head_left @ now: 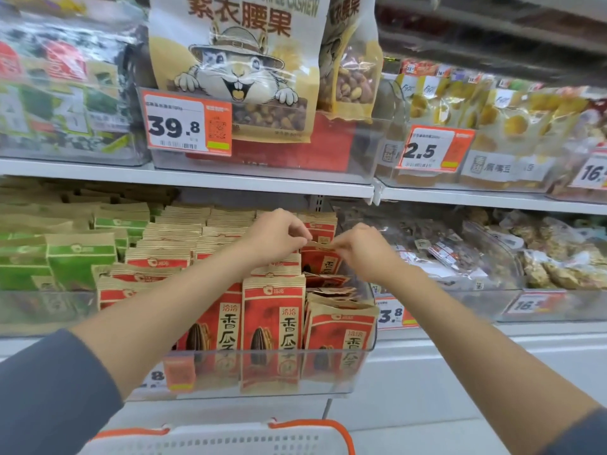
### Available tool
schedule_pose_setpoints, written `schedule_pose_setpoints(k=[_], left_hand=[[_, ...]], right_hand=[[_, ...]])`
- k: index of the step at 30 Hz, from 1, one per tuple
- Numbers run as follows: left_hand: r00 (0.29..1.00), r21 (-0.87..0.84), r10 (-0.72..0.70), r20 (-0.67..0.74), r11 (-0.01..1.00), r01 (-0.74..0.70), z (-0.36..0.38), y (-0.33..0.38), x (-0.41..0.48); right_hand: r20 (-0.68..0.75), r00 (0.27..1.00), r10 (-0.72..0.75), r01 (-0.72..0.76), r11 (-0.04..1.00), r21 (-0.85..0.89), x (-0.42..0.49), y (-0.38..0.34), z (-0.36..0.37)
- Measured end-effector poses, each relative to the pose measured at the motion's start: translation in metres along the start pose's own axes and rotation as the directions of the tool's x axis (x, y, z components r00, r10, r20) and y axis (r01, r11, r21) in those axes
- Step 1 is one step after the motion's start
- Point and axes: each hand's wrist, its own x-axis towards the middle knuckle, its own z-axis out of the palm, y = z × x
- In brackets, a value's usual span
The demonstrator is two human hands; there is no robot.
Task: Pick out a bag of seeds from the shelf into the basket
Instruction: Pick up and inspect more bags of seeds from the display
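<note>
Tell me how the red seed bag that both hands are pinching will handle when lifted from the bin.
Probably light: the left hand and right hand pinch the red seed bag by its paper top edge alone. Likely floppy, sagging below that pinch. Neighbouring bags press close, so it may drag one along.

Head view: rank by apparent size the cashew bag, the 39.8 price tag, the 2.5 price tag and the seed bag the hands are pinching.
1. cashew bag
2. 39.8 price tag
3. 2.5 price tag
4. seed bag pinched by left hand and right hand: smallest as seen, but mostly hidden, so unsure.
</note>
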Motion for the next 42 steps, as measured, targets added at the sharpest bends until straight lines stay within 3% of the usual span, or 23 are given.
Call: schedule_pose_setpoints(k=[3, 5, 7, 8, 10, 15, 19, 23, 28, 31, 37, 42], left_hand=[[0.995, 0.068, -0.017, 0.096, 0.998, 0.011, -0.004, -0.003, -0.001], [0.984, 0.091, -0.014, 0.177, 0.996, -0.003, -0.006, -0.006, -0.002], [0.974, 0.1, -0.007, 0.227, 0.995, -0.016, -0.007, -0.011, -0.004], [0.973, 0.104, -0.005, 0.231, 0.994, -0.019, -0.008, -0.013, -0.005], [0.973, 0.11, -0.002, 0.229, 0.994, -0.024, -0.009, -0.016, -0.006], [0.984, 0.083, -0.005, 0.178, 0.996, -0.01, -0.016, -0.016, -0.013], [0.995, 0.064, -0.016, 0.094, 0.998, 0.01, -0.026, -0.013, -0.02], [0.999, 0.028, -0.026, 0.045, 0.999, 0.024, -0.033, -0.003, -0.035], [0.997, -0.093, -0.01, -0.071, 0.996, 0.003, -0.036, 0.023, -0.062], [0.991, -0.244, -0.043, -0.125, 0.97, 0.011, -0.043, 0.039, -0.079], [0.987, -0.448, -0.035, -0.156, 0.893, -0.039, -0.062, 0.045, -0.125], [0.993, -0.462, -0.121, -0.007, 0.881, 0.104, -0.066, 0.031, -0.163]], right_hand=[[0.156, 0.987, 0.04, -0.007, 0.979, -0.205, 0.013, -0.002, -0.006], [0.195, 0.977, 0.089, -0.057, 0.985, -0.162, 0.02, -0.005, -0.012], [0.104, 0.985, 0.141, -0.143, 0.99, 0.014, 0.025, -0.006, -0.014], [-0.008, 0.992, 0.124, -0.123, 0.989, 0.078, 0.027, -0.006, -0.012], [-0.138, 0.986, 0.097, -0.098, 0.995, -0.001, 0.033, -0.008, -0.008], [0.093, 0.981, 0.171, -0.153, 0.974, -0.169, 0.046, -0.015, -0.001], [-0.003, 0.99, 0.14, -0.14, 0.988, -0.066, 0.038, -0.016, -0.005], [-0.187, 0.981, 0.053, -0.065, 0.996, -0.059, 0.011, -0.021, -0.026], [-0.493, 0.87, 0.016, 0.067, 0.987, 0.149, -0.03, -0.047, -0.085], [-0.543, 0.836, 0.081, 0.117, 0.94, 0.321, -0.051, -0.074, -0.119], [-0.518, 0.806, 0.285, 0.137, 0.762, 0.633, -0.081, -0.117, -0.135], [-0.289, 0.851, 0.439, -0.065, 0.633, 0.772, -0.101, -0.144, -0.107]])
